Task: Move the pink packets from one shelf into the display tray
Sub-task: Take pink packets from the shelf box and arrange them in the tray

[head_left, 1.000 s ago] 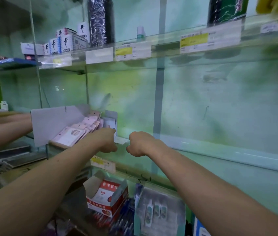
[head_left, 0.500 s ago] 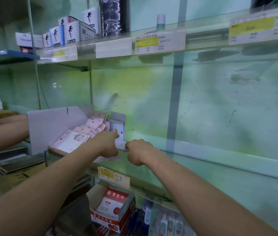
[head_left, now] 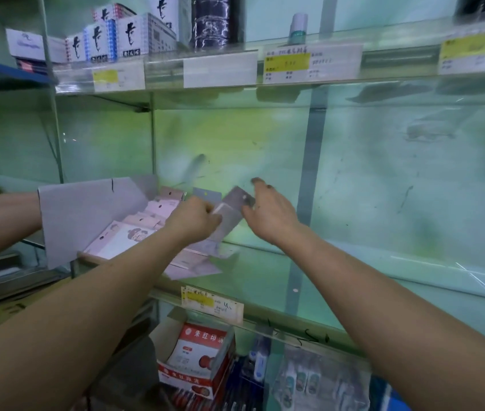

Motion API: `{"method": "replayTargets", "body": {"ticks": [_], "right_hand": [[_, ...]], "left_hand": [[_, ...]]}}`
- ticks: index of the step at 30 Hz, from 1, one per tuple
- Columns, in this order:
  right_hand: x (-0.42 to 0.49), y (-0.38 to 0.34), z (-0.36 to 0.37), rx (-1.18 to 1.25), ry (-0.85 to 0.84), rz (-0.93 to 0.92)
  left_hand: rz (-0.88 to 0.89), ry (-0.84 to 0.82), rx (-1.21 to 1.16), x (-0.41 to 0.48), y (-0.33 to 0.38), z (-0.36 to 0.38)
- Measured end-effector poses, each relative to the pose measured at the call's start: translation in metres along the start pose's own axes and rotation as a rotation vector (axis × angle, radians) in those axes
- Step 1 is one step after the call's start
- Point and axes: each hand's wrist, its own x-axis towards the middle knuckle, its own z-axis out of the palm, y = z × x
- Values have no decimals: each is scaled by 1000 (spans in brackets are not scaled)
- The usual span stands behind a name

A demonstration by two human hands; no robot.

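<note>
Your left hand (head_left: 195,222) is curled round the lower end of one packet (head_left: 231,213), holding it tilted in the air just right of the display tray (head_left: 87,215). The packet is blurred, so its print cannot be read. Your right hand (head_left: 269,213) is spread, fingers relaxed and apart, gripping nothing; its thumb lies right by the packet's upper corner, and whether it touches cannot be told. The tray is grey cardboard with a raised flap, sitting at the left end of the glass shelf (head_left: 354,277), and a row of pink packets (head_left: 134,232) lies overlapped inside it. A few loose packets (head_left: 193,264) lie flat on the shelf beneath your left wrist, just beside the tray. Above you, the upper shelf (head_left: 398,59) carries white boxes (head_left: 128,37) and a dark roll (head_left: 213,22), with price labels (head_left: 287,62) along its front edge. Below the glass shelf stands an open red-and-white carton (head_left: 196,360).
</note>
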Motion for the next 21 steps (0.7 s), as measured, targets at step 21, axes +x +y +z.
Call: {"method": "replayTargets", "body": {"ticks": [21], "right_hand": [[-9, 4, -8, 83, -196, 210]], "left_hand": [[-53, -531, 190, -2, -10, 24]]}}
